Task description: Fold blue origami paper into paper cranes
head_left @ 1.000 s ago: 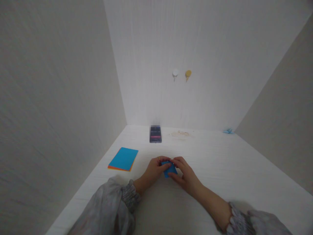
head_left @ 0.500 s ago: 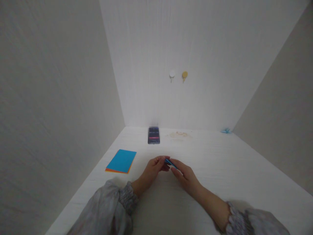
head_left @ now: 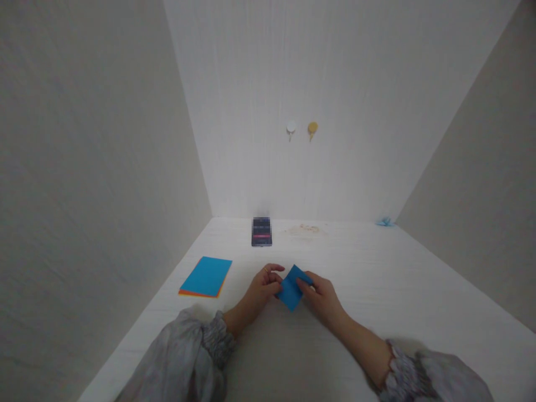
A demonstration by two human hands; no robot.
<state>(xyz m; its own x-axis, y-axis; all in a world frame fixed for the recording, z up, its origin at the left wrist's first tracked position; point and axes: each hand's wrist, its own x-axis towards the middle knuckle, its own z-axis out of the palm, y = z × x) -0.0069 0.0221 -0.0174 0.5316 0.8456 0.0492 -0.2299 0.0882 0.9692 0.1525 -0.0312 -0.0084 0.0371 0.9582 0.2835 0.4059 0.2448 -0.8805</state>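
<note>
A small folded blue paper (head_left: 293,286) is held just above the white table (head_left: 377,290), its diamond-shaped face turned toward me. My left hand (head_left: 262,286) pinches its left corner, fingers closed, a ring on one finger. My right hand (head_left: 322,296) pinches the right side of the same paper. Both wrists rest low near the tabletop, with grey sleeves at the bottom of the view.
A stack of coloured sheets, blue on top with orange edges (head_left: 206,277), lies at the left. A dark blurred box (head_left: 262,231) stands near the back wall, beside a pale stain (head_left: 305,229). A small blue folded piece (head_left: 384,222) sits in the far right corner. Two wall hooks (head_left: 301,129) hang above.
The blue paper, seen edge-on half a second ago, has been turned so its flat face shows. Both hands kept their pinch and shifted slightly.
</note>
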